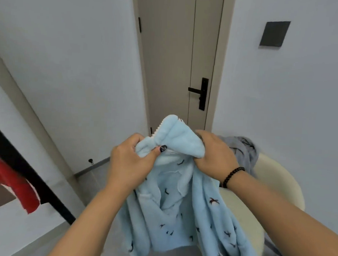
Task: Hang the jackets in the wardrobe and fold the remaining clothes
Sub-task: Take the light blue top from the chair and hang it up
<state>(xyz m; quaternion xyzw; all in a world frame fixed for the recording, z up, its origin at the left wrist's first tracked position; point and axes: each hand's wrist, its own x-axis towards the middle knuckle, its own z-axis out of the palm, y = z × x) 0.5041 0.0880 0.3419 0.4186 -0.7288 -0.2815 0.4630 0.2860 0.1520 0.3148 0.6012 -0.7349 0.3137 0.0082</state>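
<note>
A light-blue fleece jacket [182, 208] with small dark bird prints hangs in the air between the two hands, its bunched top edge raised and its body drooping toward the floor. The left hand [130, 161] pinches the cloth with thumb and curled fingers; the right hand [213, 154] grips the fold just beside it. Behind the right wrist a grey garment [244, 149] lies on a cream round chair [277, 181]. A closed door [178, 61] stands ahead, and a red garment [13, 185] hangs at the left.
</note>
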